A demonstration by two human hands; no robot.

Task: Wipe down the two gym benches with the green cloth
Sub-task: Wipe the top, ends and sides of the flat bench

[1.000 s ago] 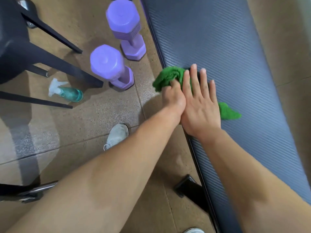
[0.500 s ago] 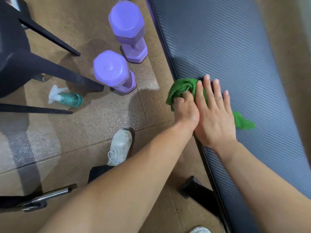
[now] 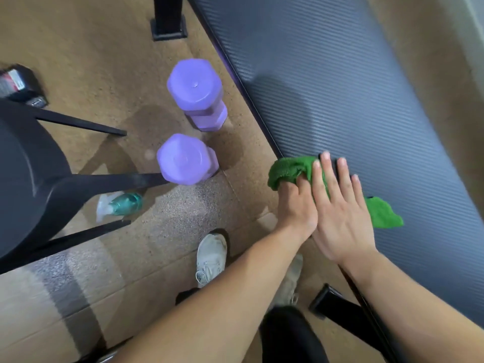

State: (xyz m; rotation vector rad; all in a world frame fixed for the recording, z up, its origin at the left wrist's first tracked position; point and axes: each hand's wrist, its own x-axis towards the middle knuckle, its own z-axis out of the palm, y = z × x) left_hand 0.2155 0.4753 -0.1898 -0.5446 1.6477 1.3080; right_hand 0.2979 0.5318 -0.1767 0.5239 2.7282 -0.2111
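On bench (image 3: 353,87) edge — left hand (image 3: 297,208) grips green cloth (image 3: 290,170); right hand (image 3: 340,218) flat.

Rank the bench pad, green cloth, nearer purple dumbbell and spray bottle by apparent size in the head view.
1. bench pad
2. nearer purple dumbbell and green cloth: too alike to rank, since hands cover the cloth
3. spray bottle

The crumpled green terry cloth (image 3: 289,170) lies on the left edge of the dark ribbed padded bench (image 3: 353,87), under both hands. Two purple hexagonal dumbbells (image 3: 195,95) stand on the floor left of the bench.
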